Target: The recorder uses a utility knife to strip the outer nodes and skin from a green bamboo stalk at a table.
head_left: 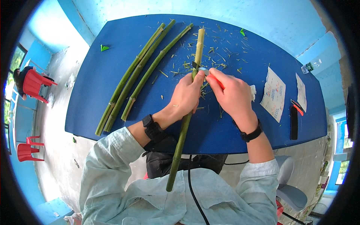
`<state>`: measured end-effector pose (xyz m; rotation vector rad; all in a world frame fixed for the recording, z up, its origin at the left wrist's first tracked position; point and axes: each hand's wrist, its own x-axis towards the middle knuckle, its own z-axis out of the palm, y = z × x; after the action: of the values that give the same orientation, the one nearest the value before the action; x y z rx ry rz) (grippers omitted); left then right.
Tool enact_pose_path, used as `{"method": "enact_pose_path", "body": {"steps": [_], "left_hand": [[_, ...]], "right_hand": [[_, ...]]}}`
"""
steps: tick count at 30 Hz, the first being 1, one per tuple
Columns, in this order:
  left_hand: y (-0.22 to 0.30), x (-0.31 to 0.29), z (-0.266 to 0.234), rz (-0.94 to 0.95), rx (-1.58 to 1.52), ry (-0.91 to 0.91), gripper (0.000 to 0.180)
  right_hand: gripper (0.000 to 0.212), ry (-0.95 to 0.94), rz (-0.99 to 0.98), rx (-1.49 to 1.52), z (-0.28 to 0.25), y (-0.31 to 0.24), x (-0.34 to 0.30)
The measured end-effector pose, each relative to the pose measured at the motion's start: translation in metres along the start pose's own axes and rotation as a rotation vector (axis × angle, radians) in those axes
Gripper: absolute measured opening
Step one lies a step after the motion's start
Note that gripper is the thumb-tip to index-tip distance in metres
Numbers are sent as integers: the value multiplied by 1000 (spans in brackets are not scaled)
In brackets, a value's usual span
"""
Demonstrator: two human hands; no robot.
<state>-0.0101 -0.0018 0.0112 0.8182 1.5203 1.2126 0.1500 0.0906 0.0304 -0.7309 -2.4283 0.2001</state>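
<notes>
Blue-walled rm, w/ a dark-blue table (86, 92) filling most of the view; red plastic chair (26, 150) and another, occupied by a person (19, 75), off to the L, grey chair (289, 191) lower R.

Both hands on the job, close together nr table ctr. L hand (185, 95) clamped round a green cane stalk (182, 137), approx mid-length; R hand (235, 93) closed on a red-handled blade tool (217, 81), its grey end right at the stalk just above the L thumb. Small dark piece (194, 65) there too; can't tell if it's part of the tool.

Stalk runs from over the table down past the near edge to the person's shirt (150, 198); top section peeled pale, rest green. Shavings (212, 52) scattered around the top end.

L of it: 3 more green stalks (141, 66) on the table, roughly parallel, two touching, third a bit apart. Green clip-like bit (104, 48) far L, similar one (242, 32) far edge.

R side: printed paper sheet (274, 95), narrower sheet (301, 93), red-and-black hand tool (297, 107), black strip (294, 123), clear bottle (312, 66) nr the edge. Black bands on both wrists.
</notes>
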Motion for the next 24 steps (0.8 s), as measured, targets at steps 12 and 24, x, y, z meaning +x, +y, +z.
{"method": "enact_pose_path", "body": {"steps": [12,24], "left_hand": [[9,0,-1,-25,-58,17,58],[10,-5,7,-73,-106,-37,56]], "right_hand": [[20,115,-65,-294,2,-13,0],[28,89,155,-24,-3,13,14]]}}
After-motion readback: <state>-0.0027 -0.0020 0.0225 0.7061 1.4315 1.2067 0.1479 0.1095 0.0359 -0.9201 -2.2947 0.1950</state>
